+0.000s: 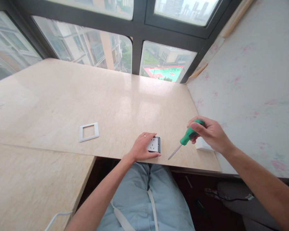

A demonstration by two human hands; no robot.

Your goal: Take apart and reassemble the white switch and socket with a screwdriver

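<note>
Near the front edge of the marble-patterned sill, my left hand (144, 146) grips a power socket (153, 145) by its upper and lower sides. The socket has a white face and a dark frame, and my palm covers its left part. My right hand (205, 130) is closed around the green handle of a screwdriver (188, 134). The metal tip points down and left, to the right of the socket and apart from it. Farther left on the sill lies a white rectangular frame (81, 134) with an open middle.
A white box-like object (202, 145) sits by the wall, partly behind my right hand. Windows line the back of the sill (115, 96), and a papered wall (252, 89) rises at the right. A white cable (59, 214) lies at the lower left.
</note>
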